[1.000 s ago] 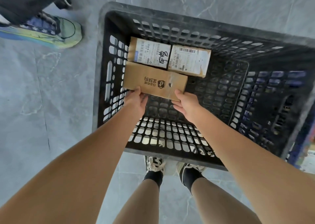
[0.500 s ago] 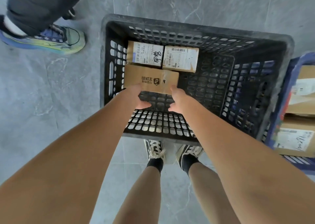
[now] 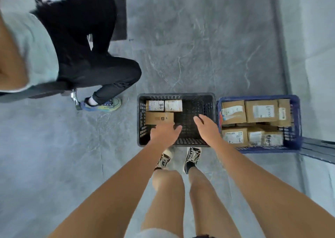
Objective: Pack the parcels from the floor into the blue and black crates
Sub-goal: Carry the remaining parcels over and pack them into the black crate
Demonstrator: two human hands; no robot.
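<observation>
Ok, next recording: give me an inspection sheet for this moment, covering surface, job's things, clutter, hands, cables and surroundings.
Surface: grey marbled tile floor; no loose parcels seen on it.
Job's things: black perforated plastic crate holds three cardboard parcels at its far left: two white-labelled boxes and one plain brown printed box; the rest of its bottom is bare. Blue plastic crate, right beside it, is filled with brown labelled parcels.
Clutter: nothing seen.
Hands: left hand and right hand both open over the black crate, holding nothing.
Cables: nothing seen.
Surroundings: another person's dark trousers and colourful trainer at left; pale wall at right.
</observation>
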